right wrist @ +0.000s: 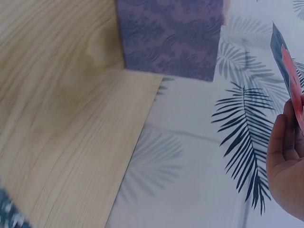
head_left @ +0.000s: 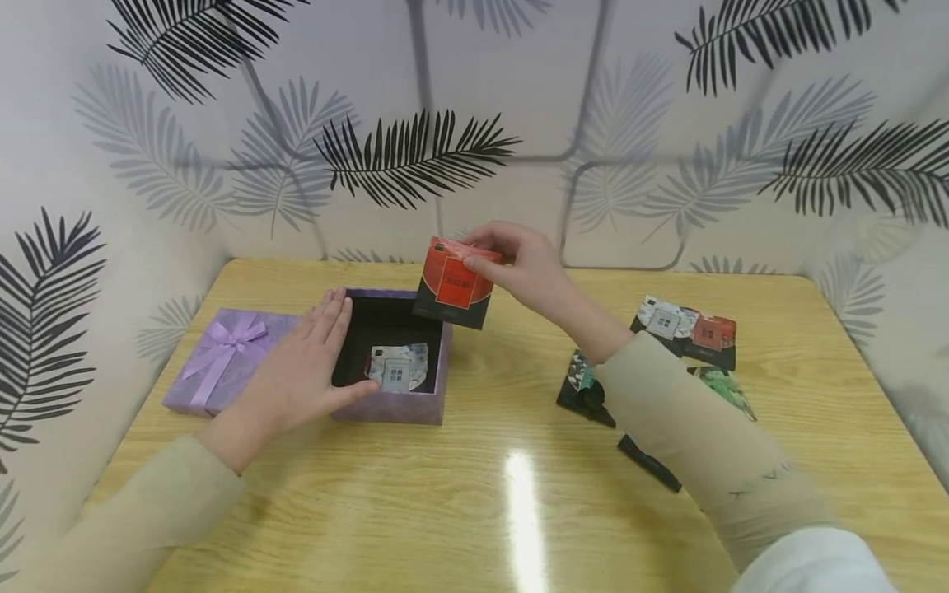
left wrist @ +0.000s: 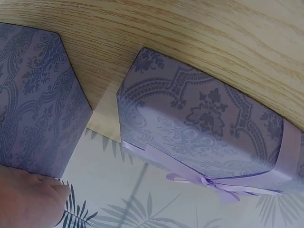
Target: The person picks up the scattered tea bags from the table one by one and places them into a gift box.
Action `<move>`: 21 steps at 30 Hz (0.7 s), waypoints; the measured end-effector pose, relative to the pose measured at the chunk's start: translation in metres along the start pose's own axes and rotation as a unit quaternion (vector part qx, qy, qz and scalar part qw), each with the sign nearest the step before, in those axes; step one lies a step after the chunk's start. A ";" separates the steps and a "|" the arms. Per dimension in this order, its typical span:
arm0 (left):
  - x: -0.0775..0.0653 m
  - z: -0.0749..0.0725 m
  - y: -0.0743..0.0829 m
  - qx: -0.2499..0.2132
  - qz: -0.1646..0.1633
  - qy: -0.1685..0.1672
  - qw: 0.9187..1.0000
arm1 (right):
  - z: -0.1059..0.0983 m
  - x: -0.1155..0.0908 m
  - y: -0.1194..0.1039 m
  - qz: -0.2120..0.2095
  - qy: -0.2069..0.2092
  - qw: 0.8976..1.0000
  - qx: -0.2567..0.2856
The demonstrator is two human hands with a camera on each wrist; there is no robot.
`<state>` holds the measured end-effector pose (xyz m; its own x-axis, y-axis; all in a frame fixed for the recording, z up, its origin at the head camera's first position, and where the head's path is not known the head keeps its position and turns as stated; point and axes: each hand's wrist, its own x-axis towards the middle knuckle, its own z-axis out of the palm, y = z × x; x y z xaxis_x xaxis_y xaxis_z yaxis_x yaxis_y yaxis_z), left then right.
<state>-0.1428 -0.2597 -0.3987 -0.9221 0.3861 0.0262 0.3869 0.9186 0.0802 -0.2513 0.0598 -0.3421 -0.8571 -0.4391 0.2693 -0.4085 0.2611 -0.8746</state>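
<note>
My right hand [head_left: 530, 272] pinches a red and black flat packet [head_left: 454, 284] by its upper right side, thumb in front. The packet hangs over the right rear corner of an open purple box [head_left: 393, 409]. Inside the black-lined box lies a white and grey patterned packet [head_left: 400, 367]. Along the box's left rim rests my left hand [head_left: 307, 362], its fingers straight and its thumb stretched over the front rim. In the right wrist view the packet [right wrist: 290, 76] shows nearly edge-on above the fingers. The left wrist view catches only part of the left hand [left wrist: 31, 199] against the box.
Left of the box lies a purple lid [head_left: 215, 358] with a ribbon bow. On the right are packets in white and red [head_left: 708, 331], a green one [head_left: 726, 389], a dark one [head_left: 582, 387] and a black strip [head_left: 649, 463]. A leaf-patterned cloth [head_left: 474, 198] rises behind the table.
</note>
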 end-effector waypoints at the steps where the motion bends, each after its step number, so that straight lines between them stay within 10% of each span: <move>1: 0.000 0.000 0.000 0.000 0.000 0.000 1.000 | 0.004 0.003 -0.002 -0.005 -0.001 1.000 0.005; 21: 0.002 0.001 0.000 -0.014 -0.011 0.003 1.000 | 0.060 0.026 -0.006 -0.004 -0.059 0.998 -0.018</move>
<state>-0.1444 -0.2587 -0.3993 -0.9305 0.3649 0.0308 0.3660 0.9243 0.1085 -0.2526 -0.0050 -0.3538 -0.8117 -0.5387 0.2257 -0.4284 0.2864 -0.8570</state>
